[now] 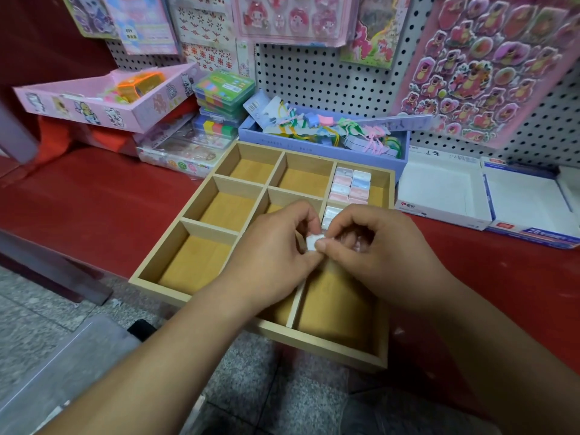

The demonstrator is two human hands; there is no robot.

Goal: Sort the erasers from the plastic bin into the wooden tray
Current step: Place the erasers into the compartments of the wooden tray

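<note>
Head view: left hand [270, 255] and right hand [376, 255] pinch a white eraser [312, 241] over the wooden tray [194, 265] on red counter [94, 199].

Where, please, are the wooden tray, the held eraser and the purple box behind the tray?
wooden tray [194, 265]: head view, bare floor of near-left compartment.
held eraser [314, 241]: head view, its white face.
purple box [282, 142]: head view, front wall.
</note>
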